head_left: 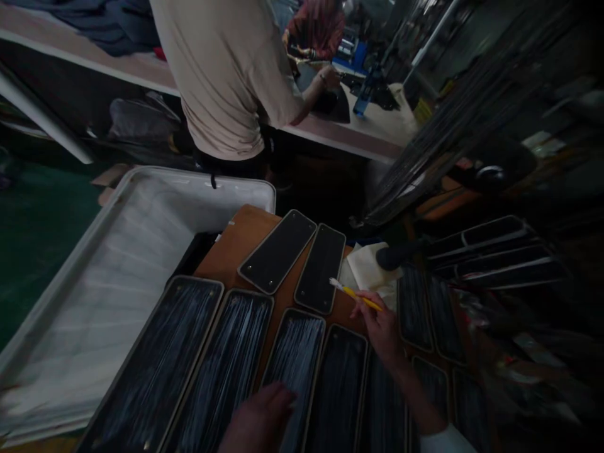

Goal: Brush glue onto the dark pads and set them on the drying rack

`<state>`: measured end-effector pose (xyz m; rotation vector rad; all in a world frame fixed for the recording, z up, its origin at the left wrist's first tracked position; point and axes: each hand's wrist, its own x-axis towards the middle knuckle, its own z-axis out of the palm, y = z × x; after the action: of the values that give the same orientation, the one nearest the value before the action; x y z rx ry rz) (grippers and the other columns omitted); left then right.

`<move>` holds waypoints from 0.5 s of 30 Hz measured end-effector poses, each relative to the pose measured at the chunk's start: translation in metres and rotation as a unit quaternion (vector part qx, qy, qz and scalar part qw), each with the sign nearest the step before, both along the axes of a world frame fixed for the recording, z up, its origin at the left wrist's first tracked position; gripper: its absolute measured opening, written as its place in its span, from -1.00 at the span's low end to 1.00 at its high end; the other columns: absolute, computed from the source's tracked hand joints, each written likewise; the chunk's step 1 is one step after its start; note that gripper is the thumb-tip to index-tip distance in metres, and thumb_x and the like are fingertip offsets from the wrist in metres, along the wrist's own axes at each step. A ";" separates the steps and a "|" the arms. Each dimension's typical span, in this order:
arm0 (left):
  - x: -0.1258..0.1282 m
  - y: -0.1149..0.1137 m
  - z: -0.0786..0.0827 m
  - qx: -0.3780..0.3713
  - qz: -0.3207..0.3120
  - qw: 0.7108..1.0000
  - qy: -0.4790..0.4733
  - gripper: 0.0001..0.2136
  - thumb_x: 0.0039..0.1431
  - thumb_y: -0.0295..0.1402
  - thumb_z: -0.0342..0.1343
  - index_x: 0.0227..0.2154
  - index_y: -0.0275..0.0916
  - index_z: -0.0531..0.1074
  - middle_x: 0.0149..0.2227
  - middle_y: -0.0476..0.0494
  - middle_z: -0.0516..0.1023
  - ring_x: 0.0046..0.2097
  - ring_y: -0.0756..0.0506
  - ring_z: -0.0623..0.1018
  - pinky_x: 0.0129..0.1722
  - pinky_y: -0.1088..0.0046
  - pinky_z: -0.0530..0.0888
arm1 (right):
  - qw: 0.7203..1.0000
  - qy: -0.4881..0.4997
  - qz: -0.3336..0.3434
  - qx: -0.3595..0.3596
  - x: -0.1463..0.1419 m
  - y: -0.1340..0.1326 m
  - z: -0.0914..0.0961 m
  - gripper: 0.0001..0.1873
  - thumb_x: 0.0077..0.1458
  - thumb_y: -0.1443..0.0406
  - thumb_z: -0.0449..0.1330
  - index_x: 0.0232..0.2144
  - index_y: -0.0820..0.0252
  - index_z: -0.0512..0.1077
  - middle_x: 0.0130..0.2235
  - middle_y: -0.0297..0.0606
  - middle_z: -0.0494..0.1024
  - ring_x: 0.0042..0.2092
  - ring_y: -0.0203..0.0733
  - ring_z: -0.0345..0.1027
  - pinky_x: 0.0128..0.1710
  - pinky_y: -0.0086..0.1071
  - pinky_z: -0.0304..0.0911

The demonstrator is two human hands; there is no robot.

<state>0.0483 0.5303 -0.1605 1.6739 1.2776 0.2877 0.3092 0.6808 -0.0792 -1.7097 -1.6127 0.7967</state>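
Note:
My right hand pinches a small yellow-handled brush, its white bristles over the edge of a dark flat panel on the wooden table. My left hand rests low in view on a streaked dark panel; its fingers are blurred and dim. Several more long dark rounded panels lie side by side in front of me, two of them farther back and angled.
A large white plastic bin stands at the left beside the table. A pale cloth lies by the brush. More panels are stacked at the right. A person in a beige shirt stands at a far bench, back turned.

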 end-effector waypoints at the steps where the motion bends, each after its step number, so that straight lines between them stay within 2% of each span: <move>1: 0.008 0.033 0.005 0.029 -0.024 0.999 0.037 -0.65 0.23 -0.49 -0.08 -0.03 -0.04 0.47 -0.05 -0.15 0.56 -0.09 -0.14 0.58 -0.11 0.35 0.51 | 1.000 -0.016 0.004 0.010 0.001 0.014 -0.001 -0.70 0.25 0.09 0.05 -0.16 0.12 0.44 -0.46 -0.37 0.53 -0.41 -0.25 0.46 -0.37 -0.41 0.35; 4: 0.028 0.118 0.013 0.158 -0.108 0.979 0.064 -0.61 0.23 -0.54 -0.06 0.07 -0.14 0.40 0.15 -0.21 0.43 0.21 -0.20 0.38 0.15 0.22 0.39 | 0.997 -0.065 0.016 0.031 0.002 0.049 -0.006 -0.68 0.25 0.08 0.03 -0.15 0.11 0.45 -0.48 -0.39 0.51 -0.43 -0.26 0.45 -0.38 -0.41 0.33; 7: 0.038 0.166 0.006 0.230 -0.138 0.959 0.087 -0.64 0.27 -0.49 -0.05 0.11 -0.24 0.35 0.22 -0.28 0.35 0.32 -0.25 0.22 0.25 0.12 0.27 | 0.996 -0.072 0.013 0.040 0.004 0.080 -0.013 -0.66 0.25 0.06 0.02 -0.14 0.11 0.45 -0.43 -0.36 0.54 -0.44 -0.26 0.46 -0.38 -0.41 0.34; 10: 0.042 0.186 -0.008 0.262 -0.132 0.950 0.108 -0.73 0.27 -0.43 -0.02 0.01 -0.25 0.40 0.13 -0.26 0.42 0.26 -0.25 0.29 0.22 0.11 0.28 | 0.995 -0.082 0.002 0.058 0.008 0.108 -0.023 -0.65 0.25 0.06 0.02 -0.14 0.12 0.44 -0.36 -0.32 0.58 -0.44 -0.26 0.46 -0.36 -0.39 0.33; 13: 0.047 0.192 -0.016 0.260 -0.149 0.944 0.138 -0.86 0.24 -0.41 0.04 -0.19 -0.24 0.46 -0.06 -0.21 0.49 0.07 -0.23 0.43 0.08 0.13 0.36 | 0.993 -0.086 -0.003 0.077 0.011 0.132 -0.032 -0.67 0.25 0.09 0.01 -0.15 0.13 0.44 -0.38 -0.31 0.57 -0.44 -0.26 0.46 -0.36 -0.39 0.32; 15: 0.050 0.193 -0.017 0.254 -0.153 0.943 0.150 -0.90 0.23 -0.42 0.05 -0.24 -0.23 0.45 -0.11 -0.19 0.48 0.00 -0.21 0.44 0.00 0.17 0.38 | 0.993 -0.085 -0.002 0.082 0.011 0.146 -0.038 -0.68 0.25 0.10 0.01 -0.15 0.13 0.43 -0.41 -0.33 0.56 -0.44 -0.25 0.45 -0.37 -0.39 0.32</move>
<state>0.0984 0.7235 -0.1779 2.4044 1.1963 0.1859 0.3207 0.8269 -0.1167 -1.6986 -1.7368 0.5121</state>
